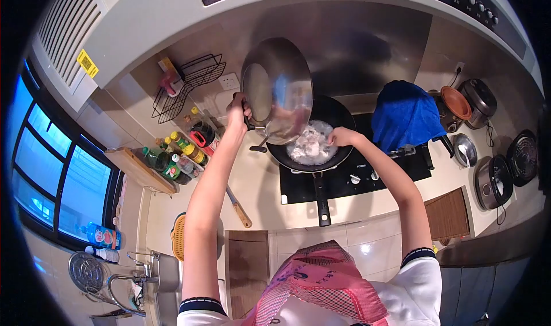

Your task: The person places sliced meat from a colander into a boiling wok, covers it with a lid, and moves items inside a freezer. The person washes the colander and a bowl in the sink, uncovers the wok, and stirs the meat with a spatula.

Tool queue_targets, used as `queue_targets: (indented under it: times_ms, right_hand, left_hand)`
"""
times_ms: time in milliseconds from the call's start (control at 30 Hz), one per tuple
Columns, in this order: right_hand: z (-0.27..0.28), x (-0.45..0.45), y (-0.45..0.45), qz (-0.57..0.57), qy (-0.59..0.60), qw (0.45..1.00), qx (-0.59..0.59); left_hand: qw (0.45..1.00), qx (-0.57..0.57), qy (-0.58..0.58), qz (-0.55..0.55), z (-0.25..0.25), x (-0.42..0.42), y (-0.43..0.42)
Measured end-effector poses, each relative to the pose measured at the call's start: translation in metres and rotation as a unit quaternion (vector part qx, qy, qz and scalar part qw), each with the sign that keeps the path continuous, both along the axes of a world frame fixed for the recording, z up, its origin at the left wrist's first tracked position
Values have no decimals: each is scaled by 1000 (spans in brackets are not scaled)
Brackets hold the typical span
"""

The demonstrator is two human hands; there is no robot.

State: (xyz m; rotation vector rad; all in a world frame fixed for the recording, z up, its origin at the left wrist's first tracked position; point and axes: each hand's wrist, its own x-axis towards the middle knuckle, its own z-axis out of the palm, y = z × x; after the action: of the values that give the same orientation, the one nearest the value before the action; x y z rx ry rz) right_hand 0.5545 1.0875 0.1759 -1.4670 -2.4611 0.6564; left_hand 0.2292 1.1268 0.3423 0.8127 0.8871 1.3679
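Note:
My left hand grips the side handle of a large metal wok, which is tilted up on its edge over the left rim of a black frying pan. In the pan, on the black gas stove, lie pale, whitish pieces of food in cloudy liquid. My right hand is at the right side of the food, its fingers bent together; whether they hold anything is too small to tell. The pan's long handle points toward me, and neither hand touches it.
A blue cloth covers something on the right burner. Bottles and a cutting board stand at the left. A wooden-handled utensil lies on the counter. Cookers and a metal bowl are at the right; a sink is lower left.

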Motion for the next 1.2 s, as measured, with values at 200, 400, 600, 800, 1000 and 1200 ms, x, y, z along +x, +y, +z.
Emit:
queue_targets:
  times_ms: [200,400,600,800,1000,1200]
  right_hand:
    - [36,12,-71,-194,206,957,57]
    - [37,33,-164,-266,483,834,-13]
    - [-10,67,-259,-358,546,757,-33]
    - [-52,86,-347,-460,594,657,-52]
    - [-95,74,-410,-486,660,570,-49]
    - [-117,60,-434,-488,687,534,-71]
  left_hand:
    - [999,4,45,-12,-9,32,11]
    - [990,49,133,-7,-28,94,12]
    - [971,11,219,-94,-82,133,33]
    - [950,-20,266,-159,-99,148,43]
    - [935,-24,308,-175,-107,160,43]
    - [950,-3,254,-181,-104,167,31]
